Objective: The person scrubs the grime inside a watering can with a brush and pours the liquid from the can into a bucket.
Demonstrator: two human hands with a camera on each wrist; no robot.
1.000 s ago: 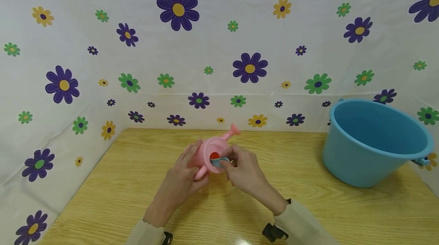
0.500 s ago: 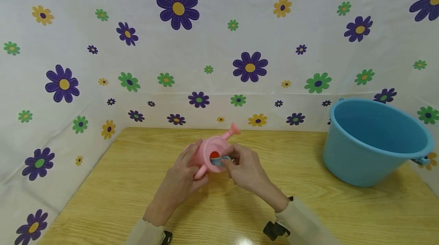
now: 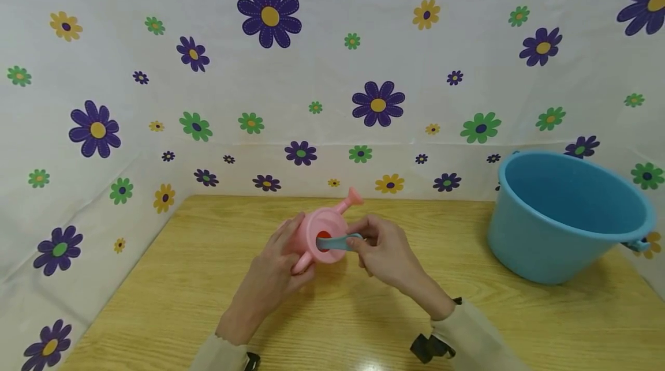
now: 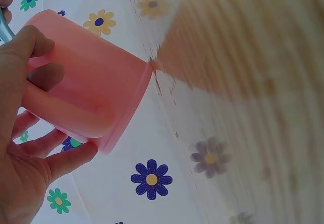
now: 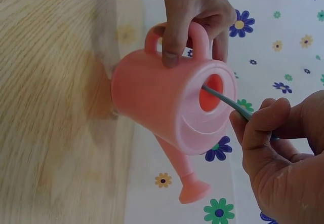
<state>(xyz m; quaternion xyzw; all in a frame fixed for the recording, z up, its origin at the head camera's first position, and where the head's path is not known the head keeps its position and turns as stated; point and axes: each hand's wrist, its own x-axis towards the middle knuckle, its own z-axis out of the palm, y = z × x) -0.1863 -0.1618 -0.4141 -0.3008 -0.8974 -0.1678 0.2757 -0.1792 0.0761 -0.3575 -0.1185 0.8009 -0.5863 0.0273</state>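
A pink watering can [image 3: 335,222] stands tilted on the wooden table, its top facing the person and one edge of its base touching the wood in the left wrist view. My left hand [image 3: 270,273] grips it by the handle [image 5: 201,40], thumb against the body. Between thumb and fingers, my right hand [image 3: 387,253] pinches a slim blue-grey utensil handle [image 3: 337,242]. Its far end goes into the round opening of the can, where red-orange shows; that end is hidden inside. The can's spout [image 5: 174,155] points away to the back right in the head view.
A large blue bucket [image 3: 540,244] stands at the right of the wooden table [image 3: 182,302]. A white cloth [image 3: 322,59] printed with purple, yellow and green flowers hangs behind the table and along its sides.
My right hand has moved to the right, drawing the utensil partly out, so more of its blue-grey handle shows. The left hand and the watering can have stayed in place.
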